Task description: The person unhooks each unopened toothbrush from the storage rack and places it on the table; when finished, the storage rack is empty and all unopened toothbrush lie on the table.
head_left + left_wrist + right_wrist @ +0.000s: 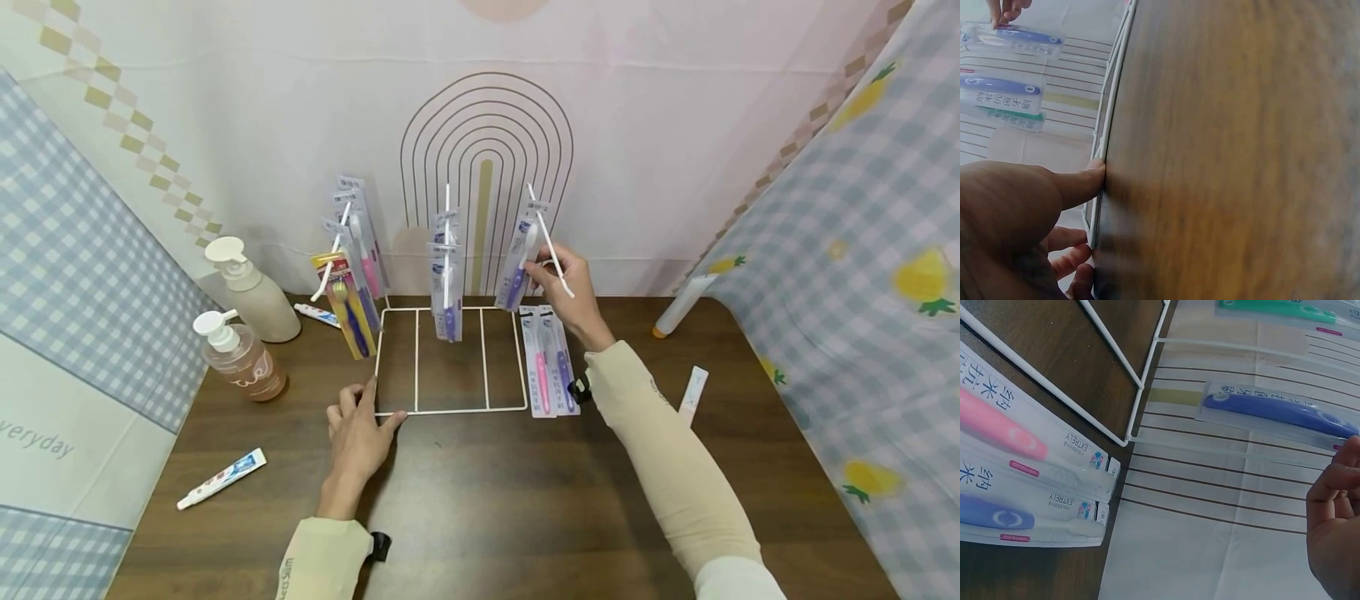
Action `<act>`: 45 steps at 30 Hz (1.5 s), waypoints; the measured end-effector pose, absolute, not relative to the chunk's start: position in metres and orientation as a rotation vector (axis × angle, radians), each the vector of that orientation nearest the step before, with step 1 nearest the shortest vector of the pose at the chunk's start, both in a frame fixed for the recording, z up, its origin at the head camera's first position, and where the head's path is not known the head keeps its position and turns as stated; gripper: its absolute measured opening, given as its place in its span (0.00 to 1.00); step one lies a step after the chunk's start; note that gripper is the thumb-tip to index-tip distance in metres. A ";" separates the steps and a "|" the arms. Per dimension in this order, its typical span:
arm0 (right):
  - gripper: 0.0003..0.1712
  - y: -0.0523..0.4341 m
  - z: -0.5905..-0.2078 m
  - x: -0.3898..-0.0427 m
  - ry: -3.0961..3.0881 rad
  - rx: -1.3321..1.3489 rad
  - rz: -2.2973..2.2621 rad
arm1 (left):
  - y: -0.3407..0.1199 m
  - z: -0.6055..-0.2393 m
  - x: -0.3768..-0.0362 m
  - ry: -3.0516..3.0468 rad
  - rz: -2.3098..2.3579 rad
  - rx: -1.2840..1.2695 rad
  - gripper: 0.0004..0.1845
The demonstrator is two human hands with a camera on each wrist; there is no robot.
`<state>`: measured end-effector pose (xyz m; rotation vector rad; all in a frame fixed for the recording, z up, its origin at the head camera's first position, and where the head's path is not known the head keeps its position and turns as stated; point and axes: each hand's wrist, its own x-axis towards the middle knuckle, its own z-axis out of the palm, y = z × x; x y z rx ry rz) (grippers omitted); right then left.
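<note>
"What lies furthest left?"

"A toothpaste tube on the bench, with an amber pump bottle and a cream pump bottle beyond it."

"And next?"

"A yellow toothbrush pack hanging at the white wire rack, in front of paler packs. Below it is the left hand, its grip loose: the thumb lies straight against the front rod, the fingers touch the near left corner."

"The middle?"

"More packed toothbrushes hang along the rack's central arm."

"What about the right hand?"

"Its grip pinches a purple-handled toothbrush pack by the edge, upright at the rack's right arm. I can't tell whether it's threaded on."

"Anything below that?"

"Two packs lie side by side on the bench, just right of the rack: a pink brush, then a purple one. Further right, a white tube stands tilted against the cloth."
</note>
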<state>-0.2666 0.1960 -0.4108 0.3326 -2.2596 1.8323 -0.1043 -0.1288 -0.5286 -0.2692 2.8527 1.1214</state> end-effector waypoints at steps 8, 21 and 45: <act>0.13 0.204 -0.415 -0.267 -2.232 0.339 1.811 | -0.129 -0.535 -0.105 2.845 1.140 -0.263 0.45; 0.12 0.221 -0.420 -0.266 -2.141 0.251 1.940 | -0.128 -0.534 -0.105 2.862 1.159 -0.269 0.44; 0.24 0.290 -0.499 -0.236 -2.707 -0.397 1.548 | -0.127 -0.528 -0.104 2.869 1.117 -0.272 0.44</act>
